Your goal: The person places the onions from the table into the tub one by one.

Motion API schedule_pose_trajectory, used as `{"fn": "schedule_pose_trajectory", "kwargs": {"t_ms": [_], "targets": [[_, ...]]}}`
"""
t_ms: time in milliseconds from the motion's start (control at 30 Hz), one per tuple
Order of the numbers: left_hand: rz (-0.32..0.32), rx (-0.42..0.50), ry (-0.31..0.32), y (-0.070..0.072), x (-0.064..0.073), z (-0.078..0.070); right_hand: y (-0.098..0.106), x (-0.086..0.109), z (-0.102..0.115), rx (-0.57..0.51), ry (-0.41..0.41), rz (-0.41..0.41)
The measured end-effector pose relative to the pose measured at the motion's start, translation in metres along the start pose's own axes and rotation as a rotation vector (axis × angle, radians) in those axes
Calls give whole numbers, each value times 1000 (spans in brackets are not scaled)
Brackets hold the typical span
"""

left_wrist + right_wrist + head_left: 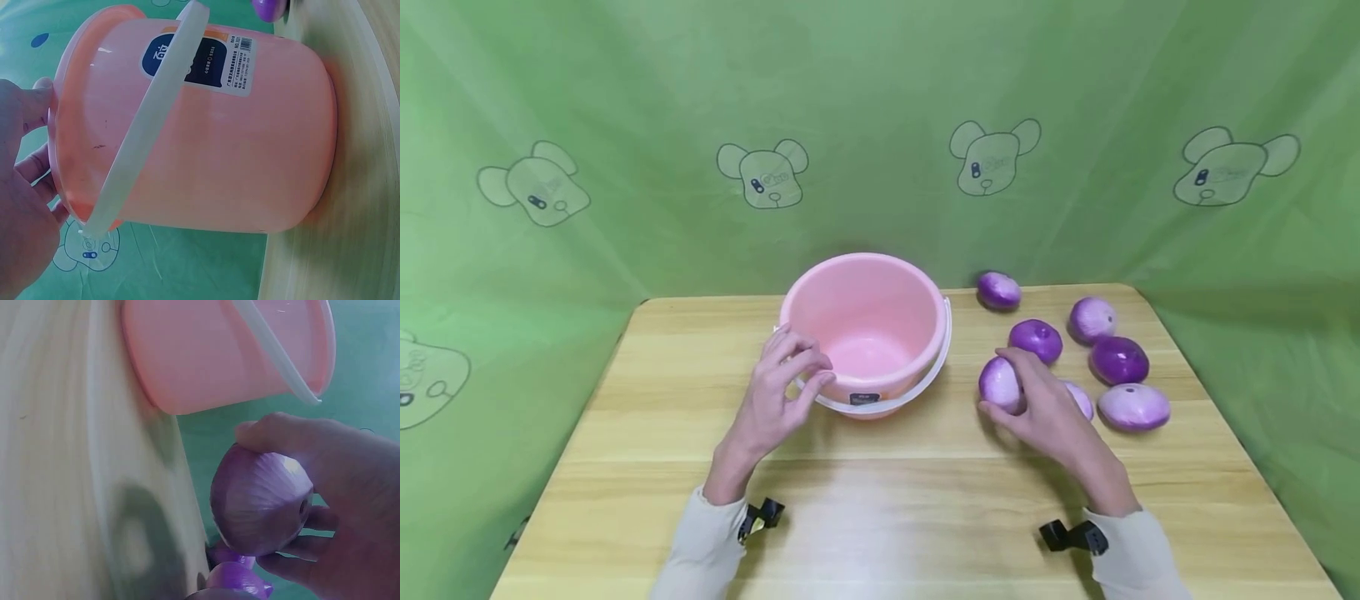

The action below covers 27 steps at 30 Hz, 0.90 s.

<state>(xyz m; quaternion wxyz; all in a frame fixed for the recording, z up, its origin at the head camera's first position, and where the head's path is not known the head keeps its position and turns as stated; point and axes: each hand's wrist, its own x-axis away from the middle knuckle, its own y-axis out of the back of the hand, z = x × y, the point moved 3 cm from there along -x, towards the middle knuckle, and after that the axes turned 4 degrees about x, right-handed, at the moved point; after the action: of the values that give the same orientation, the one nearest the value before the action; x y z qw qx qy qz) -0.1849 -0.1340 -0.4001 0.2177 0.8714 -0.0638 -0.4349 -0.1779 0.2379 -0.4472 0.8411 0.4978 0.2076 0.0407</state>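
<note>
Pale sleeves (700,546), right hand (1047,410) gripping a purple-white onion (998,385), left hand (775,398) loosely curved, touching a pink bucket (867,293)

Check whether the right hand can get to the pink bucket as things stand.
Probably yes: the right hand holds an onion, but only bare tabletop shows between it and the pink bucket, whose white handle is folded down.

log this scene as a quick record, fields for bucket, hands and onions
bucket: pink, upright, no onions visible inside
handle: white, lowered around the near side
left hand: at the bucket's rim, grip unclear
right hand: holds one purple-and-white onion
other onions: six, right of the bucket
surface: wood-look table
</note>
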Motion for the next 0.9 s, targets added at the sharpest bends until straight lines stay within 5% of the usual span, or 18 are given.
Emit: {"fn": "schedule_pose_trajectory", "kwargs": {"t_ms": [900], "targets": [[10,-4,15,2,-1,1,38,-9,26,15,16,-103]]}}
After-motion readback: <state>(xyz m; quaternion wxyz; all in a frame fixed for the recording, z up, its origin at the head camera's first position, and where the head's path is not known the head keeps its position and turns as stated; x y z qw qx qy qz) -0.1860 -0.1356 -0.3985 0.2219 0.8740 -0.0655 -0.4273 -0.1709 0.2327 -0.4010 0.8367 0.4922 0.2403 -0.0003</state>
